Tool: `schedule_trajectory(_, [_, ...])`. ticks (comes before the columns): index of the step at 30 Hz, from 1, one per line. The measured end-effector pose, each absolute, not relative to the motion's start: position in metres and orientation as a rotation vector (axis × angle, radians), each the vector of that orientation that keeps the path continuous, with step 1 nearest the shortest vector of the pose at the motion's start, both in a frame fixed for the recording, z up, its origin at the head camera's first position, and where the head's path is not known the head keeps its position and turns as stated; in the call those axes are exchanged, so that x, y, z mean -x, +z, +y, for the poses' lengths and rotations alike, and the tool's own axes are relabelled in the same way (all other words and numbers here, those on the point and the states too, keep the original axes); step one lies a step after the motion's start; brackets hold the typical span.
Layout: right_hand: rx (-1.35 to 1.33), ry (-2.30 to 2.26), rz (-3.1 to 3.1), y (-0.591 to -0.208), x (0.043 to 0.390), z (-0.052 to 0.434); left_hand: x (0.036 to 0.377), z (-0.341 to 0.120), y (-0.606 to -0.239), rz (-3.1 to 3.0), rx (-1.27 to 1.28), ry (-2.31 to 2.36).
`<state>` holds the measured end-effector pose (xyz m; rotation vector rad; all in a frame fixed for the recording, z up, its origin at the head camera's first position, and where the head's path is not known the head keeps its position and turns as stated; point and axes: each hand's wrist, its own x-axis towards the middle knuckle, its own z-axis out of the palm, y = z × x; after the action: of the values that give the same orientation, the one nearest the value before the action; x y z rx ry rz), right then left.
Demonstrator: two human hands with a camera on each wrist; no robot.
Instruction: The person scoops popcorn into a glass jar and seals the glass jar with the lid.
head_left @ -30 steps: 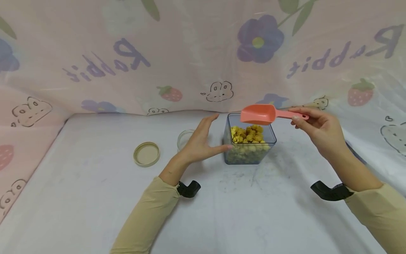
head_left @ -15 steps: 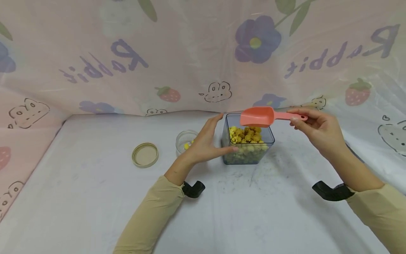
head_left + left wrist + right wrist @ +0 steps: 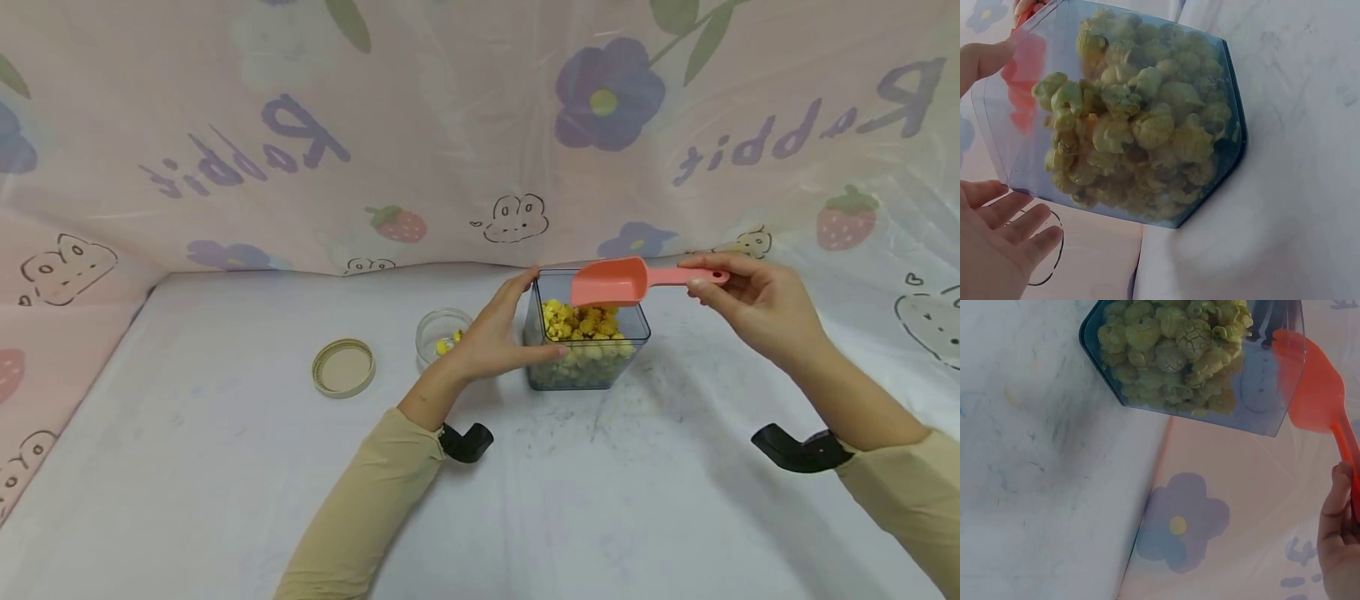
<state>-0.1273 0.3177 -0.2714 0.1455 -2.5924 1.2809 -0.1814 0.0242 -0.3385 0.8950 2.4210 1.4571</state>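
My right hand (image 3: pixel 765 312) pinches the handle of a coral-pink scoop (image 3: pixel 611 283). The scoop's bowl hangs level over the mouth of a clear, square-sided container (image 3: pixel 577 367), and it looks to be without popcorn. Yellow popcorn (image 3: pixel 592 323) fills the lower part of the container; the left wrist view shows the popcorn (image 3: pixel 1135 125) through the wall. My left hand (image 3: pixel 491 342) spans the container's left side, its thumb near the front rim and its fairly straight fingers (image 3: pixel 1019 215) at the back left corner. In the right wrist view the scoop (image 3: pixel 1319 394) is partly behind the wall.
Left of the container stands a small round clear jar (image 3: pixel 431 333) with a few popcorn pieces inside, partly hidden by my left hand. A round beige lid (image 3: pixel 343 367) lies further left on the white table (image 3: pixel 225 467). A patterned sheet (image 3: pixel 450 125) hangs behind.
My left hand has moved right, up to the container's left side, uncovering more of the small jar. The scoop has dipped slightly lower over the container in my right hand.
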Motion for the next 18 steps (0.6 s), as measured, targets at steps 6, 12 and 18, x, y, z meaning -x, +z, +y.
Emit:
schedule_trajectory(6, [-0.193,1.240,-2.614,-0.2727,0.1301,0.3192,0.1834,0.0274,-0.3409,2.345,-0.906,1.552])
schedule_trajectory(12, [-0.230,1.104,-2.667,-0.2716,0.1318,0.3215,0.1861,0.0288,-0.3448,2.284,-0.880,1.624])
schedule_trajectory(18, [-0.287,0.979,-2.699,-0.2649,0.1367,0.3194,0.1868,0.0277,-0.3471,2.206,-0.867,1.700])
